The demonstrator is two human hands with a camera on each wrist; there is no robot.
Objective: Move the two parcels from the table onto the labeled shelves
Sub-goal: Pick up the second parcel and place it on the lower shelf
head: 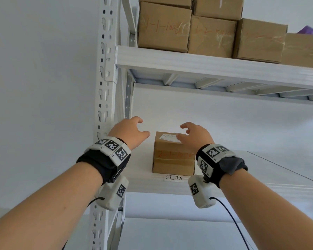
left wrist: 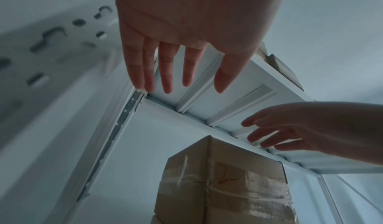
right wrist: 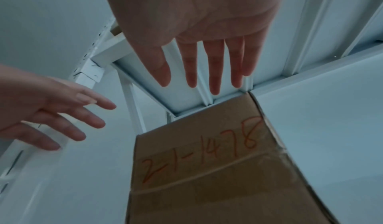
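Observation:
A small brown cardboard parcel [head: 173, 154] with a white address sticker on top and red handwriting on its front stands on the white middle shelf [head: 242, 183], just behind a paper label [head: 173, 177] on the shelf's front edge. My left hand [head: 132, 130] hovers to the parcel's left, fingers loosely spread, holding nothing. My right hand [head: 192, 134] hovers at the parcel's upper right corner, open, apart from the cardboard. The wrist views show the parcel [left wrist: 223, 183] [right wrist: 209, 162] below straight fingers [left wrist: 167, 73] [right wrist: 213, 70]. No second parcel is in view.
Several taped cardboard boxes [head: 211, 31] fill the upper shelf [head: 188, 64]. A white perforated upright post [head: 105, 69] stands left of my left hand. The middle shelf stretches bare to the right of the parcel. A plain white wall lies behind.

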